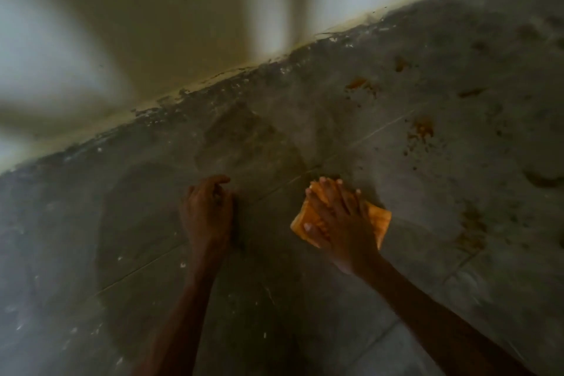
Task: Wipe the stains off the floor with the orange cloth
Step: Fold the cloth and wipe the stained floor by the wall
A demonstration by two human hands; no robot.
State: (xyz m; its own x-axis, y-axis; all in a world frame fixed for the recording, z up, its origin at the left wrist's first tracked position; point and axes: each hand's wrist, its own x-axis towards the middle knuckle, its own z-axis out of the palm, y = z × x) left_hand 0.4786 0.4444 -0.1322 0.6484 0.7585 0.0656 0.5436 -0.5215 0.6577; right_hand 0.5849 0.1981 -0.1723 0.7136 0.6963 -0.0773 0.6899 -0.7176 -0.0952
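A folded orange cloth (pixel 380 218) lies flat on the grey tiled floor (pixel 274 299), near the middle of the view. My right hand (pixel 338 223) presses down on it with fingers spread, covering most of it. My left hand (pixel 207 214) rests on the bare floor to the left of the cloth, fingers curled, holding nothing. Orange-brown stains mark the floor to the right: one (pixel 422 128) beyond the cloth, one (pixel 358 84) nearer the wall, one (pixel 471 230) at the right.
A pale wall (pixel 152 40) meets the floor along a dirty diagonal edge (pixel 244 76) running from lower left to upper right. White specks are scattered over the floor at the left. The picture is blurred.
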